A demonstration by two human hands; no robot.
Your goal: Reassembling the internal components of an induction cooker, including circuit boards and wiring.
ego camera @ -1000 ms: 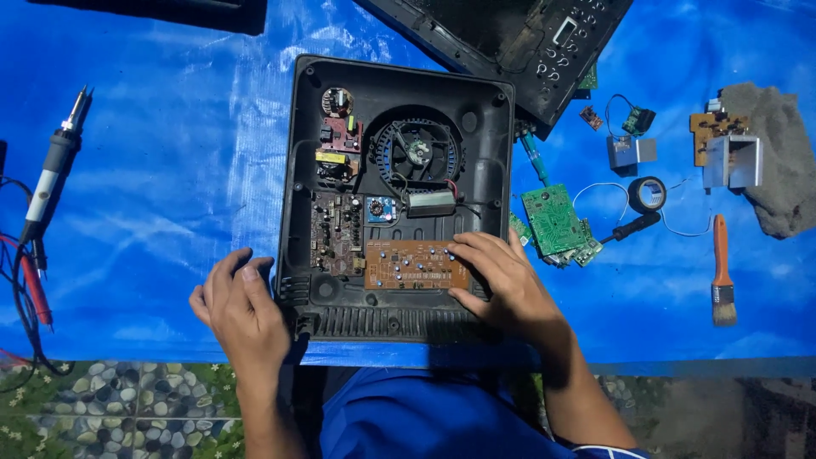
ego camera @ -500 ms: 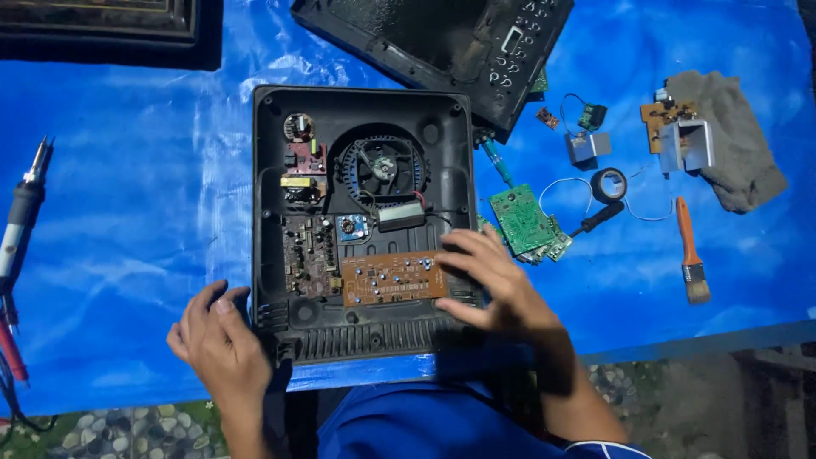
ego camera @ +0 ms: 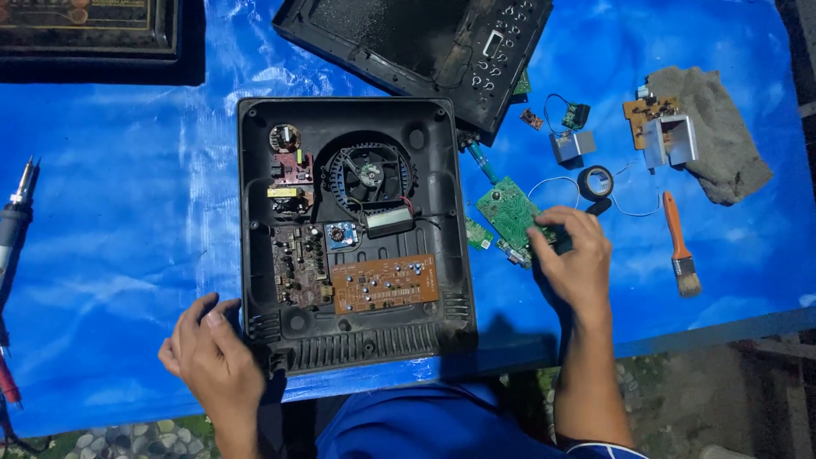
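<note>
Right hand [ego camera: 576,259]: fingers curled, tips resting on the green board [ego camera: 508,212] just right of the casing [ego camera: 255,255]; can't tell if they pinch it or only touch. Left hand [ego camera: 208,353]: fingers loosely spread, lying against the casing's near-left corner, thumb on the rim, holding nothing.

Casing sits mid-tabletop, open side up. Inside: fan [ego camera: 370,174] at centre-far, brown board [ego camera: 384,283] near-centre, dark board [ego camera: 299,276] to its left, small coil [ego camera: 285,138] at far-left corner. A smaller green board piece [ego camera: 478,234] lies between casing and the green board.

Further out, right side: tape roll [ego camera: 596,182] w/ thin white wire just beyond the right hand, grey block [ego camera: 571,146] far of it, brush [ego camera: 678,246] w/ orange handle to the right, grey rag [ego camera: 710,136] at far right w/ a metal bracket [ego camera: 671,140] on its left edge. Black lid [ego camera: 408,42] lies far of the casing, tilted, touching its far-right corner. Far left: soldering iron [ego camera: 17,217] near the tabletop edge, dark frame [ego camera: 85,34] at far-left corner. All on blue sheet [ego camera: 127,212] over the tabletop.
</note>
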